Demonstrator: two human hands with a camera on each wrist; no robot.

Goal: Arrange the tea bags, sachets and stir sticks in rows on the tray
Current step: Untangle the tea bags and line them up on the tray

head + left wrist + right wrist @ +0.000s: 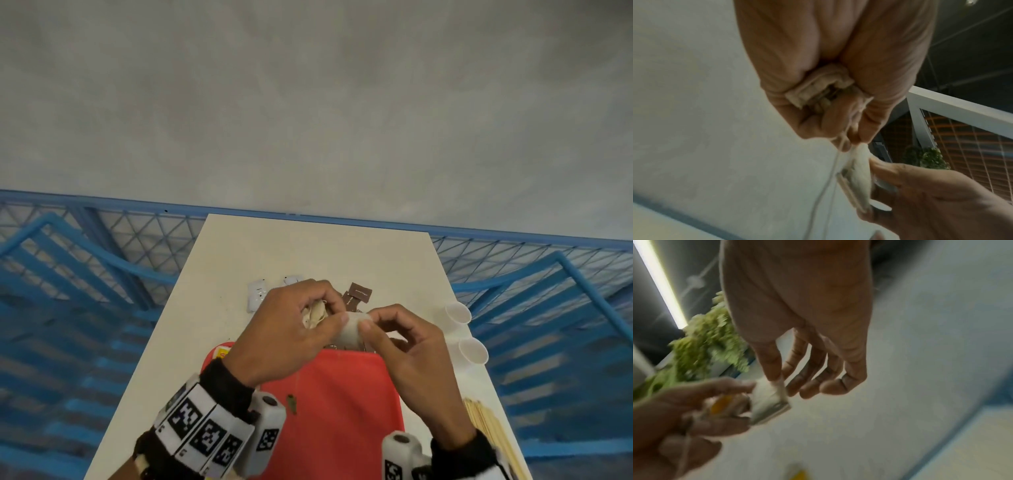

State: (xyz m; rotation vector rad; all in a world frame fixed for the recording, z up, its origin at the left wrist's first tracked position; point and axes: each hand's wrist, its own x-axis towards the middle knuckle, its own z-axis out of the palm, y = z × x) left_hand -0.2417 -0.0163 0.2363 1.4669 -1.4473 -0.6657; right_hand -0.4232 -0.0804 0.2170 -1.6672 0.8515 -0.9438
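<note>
Both hands are working above the far edge of the red tray (pixel 342 404), which is lying on the white tabletop (pixel 308 246).

A white tea bag (pixel 352 328) is being held between the two hands, clear of the tray and the tabletop. In the head view its long axis is running roughly left to right, from one hand to the other.

The left hand (pixel 291 329) is pinching the left end of this tea bag between thumb and forefinger. Its remaining fingers are curling around a bunch of further tea bags (pixel 818 91) in the palm, and thin strings (pixel 830 170) are hanging down from that hand.

The right hand (pixel 411 349) is pinching the right end of the same tea bag between thumb and forefinger. Its other fingers (pixel 830 374) are hanging loosely curled and touching nothing.

Beyond the hands, white sachets (pixel 257 294) and brown sachets (pixel 359 293) are lying on the tabletop. Two white paper cups (pixel 457 313) are lying near the right edge, and a bundle of wooden stir sticks (pixel 486 425) is lying beside the tray's right side.
</note>
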